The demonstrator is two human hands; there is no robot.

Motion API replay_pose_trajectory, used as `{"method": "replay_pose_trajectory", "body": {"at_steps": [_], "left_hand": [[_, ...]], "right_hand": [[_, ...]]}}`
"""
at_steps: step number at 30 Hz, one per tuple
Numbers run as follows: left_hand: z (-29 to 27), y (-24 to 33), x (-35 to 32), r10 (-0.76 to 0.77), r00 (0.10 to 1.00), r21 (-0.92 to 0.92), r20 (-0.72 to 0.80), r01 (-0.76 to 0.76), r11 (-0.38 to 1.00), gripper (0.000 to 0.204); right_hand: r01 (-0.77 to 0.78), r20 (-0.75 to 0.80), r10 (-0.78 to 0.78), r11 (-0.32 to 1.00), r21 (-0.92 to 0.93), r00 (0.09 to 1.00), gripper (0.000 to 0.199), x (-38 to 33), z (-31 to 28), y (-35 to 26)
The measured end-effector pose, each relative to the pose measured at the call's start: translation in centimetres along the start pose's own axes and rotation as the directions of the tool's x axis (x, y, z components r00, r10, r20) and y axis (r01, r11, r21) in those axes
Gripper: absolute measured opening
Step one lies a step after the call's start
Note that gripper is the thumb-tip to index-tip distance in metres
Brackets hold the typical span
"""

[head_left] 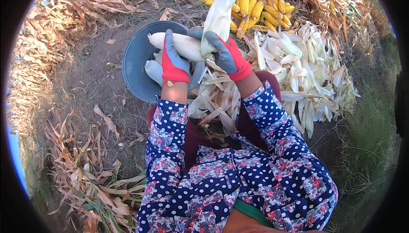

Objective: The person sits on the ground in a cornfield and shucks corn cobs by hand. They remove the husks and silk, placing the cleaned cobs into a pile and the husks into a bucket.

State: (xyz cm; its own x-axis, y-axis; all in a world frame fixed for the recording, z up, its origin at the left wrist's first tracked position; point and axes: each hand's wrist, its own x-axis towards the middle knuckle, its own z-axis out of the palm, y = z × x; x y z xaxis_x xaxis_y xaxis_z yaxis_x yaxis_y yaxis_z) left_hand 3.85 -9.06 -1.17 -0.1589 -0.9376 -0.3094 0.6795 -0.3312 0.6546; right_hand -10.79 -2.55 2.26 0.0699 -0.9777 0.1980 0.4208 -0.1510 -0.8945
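Observation:
Across the rim of a grey bucket, I hold an ear of corn wrapped in pale husk. My left hand, in a red and grey glove, is closed round its middle. At the ear's right end, my right hand, gloved alike, grips a broad flap of corn husk that sticks up and away from the ear. The fingertips of that hand are partly hidden behind the husk. More ears in pale husk lie inside the bucket, below my left hand.
Beyond my right hand lies a pile of bare yellow corn cobs. A big heap of pale loose husks spreads to the right, with more between my knees. Dry stalks and leaves lie at the left, and grass grows on the right.

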Motion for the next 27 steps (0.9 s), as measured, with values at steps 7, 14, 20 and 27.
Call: {"method": "replay_pose_trajectory", "body": {"at_steps": [7,14,20,27], "left_hand": [[-0.2,-1.9,-2.0,0.235,0.872,0.339,0.429,-0.396,0.853,0.025],[-0.2,-2.3,-1.7,0.323,0.888,0.349,0.327,-0.432,0.832,0.032],[2.3,-1.0,-2.1,-0.104,0.921,-0.257,0.374,0.211,0.943,0.045],[3.4,0.4,-3.7,-0.044,0.927,-0.14,0.371,0.102,0.985,0.053]], "right_hand": [[0.333,0.112,-0.336,0.728,-0.599,0.935,0.029,-2.5,1.7,0.4],[0.139,-0.01,-0.14,0.969,0.205,0.99,0.037,-0.7,0.9,0.2],[-0.178,0.274,-0.228,0.367,0.913,0.934,0.035,0.0,-0.1,-1.0],[-0.056,0.153,-0.202,0.421,0.905,0.967,0.023,1.0,-3.1,-1.0]]}}
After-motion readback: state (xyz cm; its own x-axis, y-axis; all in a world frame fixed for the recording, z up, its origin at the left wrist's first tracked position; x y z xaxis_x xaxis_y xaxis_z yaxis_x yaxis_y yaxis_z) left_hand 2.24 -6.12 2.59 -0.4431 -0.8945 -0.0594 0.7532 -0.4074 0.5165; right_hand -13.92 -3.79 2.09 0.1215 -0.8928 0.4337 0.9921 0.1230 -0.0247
